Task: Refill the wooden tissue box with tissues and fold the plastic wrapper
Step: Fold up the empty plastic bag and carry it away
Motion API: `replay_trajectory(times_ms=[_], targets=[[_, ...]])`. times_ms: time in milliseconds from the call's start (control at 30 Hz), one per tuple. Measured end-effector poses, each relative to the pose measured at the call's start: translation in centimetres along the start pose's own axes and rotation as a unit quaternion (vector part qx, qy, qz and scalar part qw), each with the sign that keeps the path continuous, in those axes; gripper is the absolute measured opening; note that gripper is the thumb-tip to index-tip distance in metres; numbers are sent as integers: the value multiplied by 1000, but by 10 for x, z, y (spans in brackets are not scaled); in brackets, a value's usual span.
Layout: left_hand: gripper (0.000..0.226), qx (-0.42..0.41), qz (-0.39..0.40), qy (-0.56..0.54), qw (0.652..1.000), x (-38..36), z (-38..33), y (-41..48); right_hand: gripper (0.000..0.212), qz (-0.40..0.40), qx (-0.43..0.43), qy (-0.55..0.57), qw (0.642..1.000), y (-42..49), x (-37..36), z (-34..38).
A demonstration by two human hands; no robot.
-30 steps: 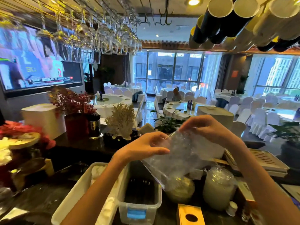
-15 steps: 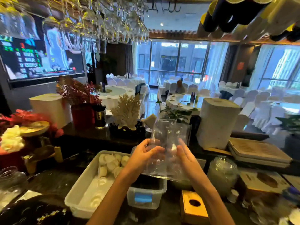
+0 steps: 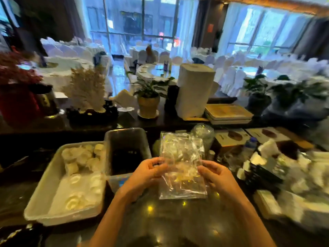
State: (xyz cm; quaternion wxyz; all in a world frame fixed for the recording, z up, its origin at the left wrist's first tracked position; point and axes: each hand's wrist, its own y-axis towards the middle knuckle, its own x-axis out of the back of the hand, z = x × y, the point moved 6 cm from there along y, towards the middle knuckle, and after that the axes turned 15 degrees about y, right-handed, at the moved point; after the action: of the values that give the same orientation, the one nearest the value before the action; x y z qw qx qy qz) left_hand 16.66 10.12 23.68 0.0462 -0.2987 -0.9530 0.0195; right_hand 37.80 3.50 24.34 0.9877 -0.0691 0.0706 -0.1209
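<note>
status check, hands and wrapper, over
Left hand and right hand pinching clear plastic wrapper, flattened above dark counter. Nothing blocking.

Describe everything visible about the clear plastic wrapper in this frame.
The plastic wrapper is a clear, crinkled, glossy sheet, roughly rectangular, empty and flattened. It is held upright above the dark counter, in front of the grey bin. The left hand pinches its left edge and the right hand its right edge, both near mid-height. Things behind it show through, blurred.

dark glossy counter [image 3: 178, 221]: white tray [image 3: 41, 196], clear bin [image 3: 114, 138].
</note>
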Motion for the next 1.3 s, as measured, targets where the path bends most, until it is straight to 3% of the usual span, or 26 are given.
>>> replay_trajectory(times_ms=[200,400,600,700,800,867,933,1033,1133,1233,1267,1300], targets=[[19,4,90,97,991,-108,10,19,28,-62,-12,-52,997,-82,107,-13],[25,8,233,84,969,-238,-9,-4,27,-162,10,9,987,-183,209,-22],[28,-10,320,74,944,-368,-1,-41,52,-184,25,95,978,-292,302,-42],[44,-11,339,30,940,-426,10,-61,39,-226,60,138,962,-342,334,-53],[44,-3,363,-51,931,-476,18,-80,26,-292,85,154,940,-386,359,-60],[31,-30,356,-68,932,-502,17,-84,21,-285,97,150,942,-410,370,-56],[16,-68,339,-78,935,-520,14,-85,34,-236,100,203,945,-423,374,-52],[26,-92,325,-62,939,-538,18,-82,69,-199,73,293,932,-434,377,-48],[29,-90,338,-35,936,-542,27,-77,61,-199,22,220,955,-425,375,-53],[27,-29,378,-13,925,-537,51,-70,63,-242,-13,148,959,-409,381,-73],[14,22,419,-45,906,-536,59,-72,64,-265,-22,138,954,-406,384,-84],[27,80,455,-90,882,-534,69,-73,64,-294,-27,126,947,-404,388,-93]])
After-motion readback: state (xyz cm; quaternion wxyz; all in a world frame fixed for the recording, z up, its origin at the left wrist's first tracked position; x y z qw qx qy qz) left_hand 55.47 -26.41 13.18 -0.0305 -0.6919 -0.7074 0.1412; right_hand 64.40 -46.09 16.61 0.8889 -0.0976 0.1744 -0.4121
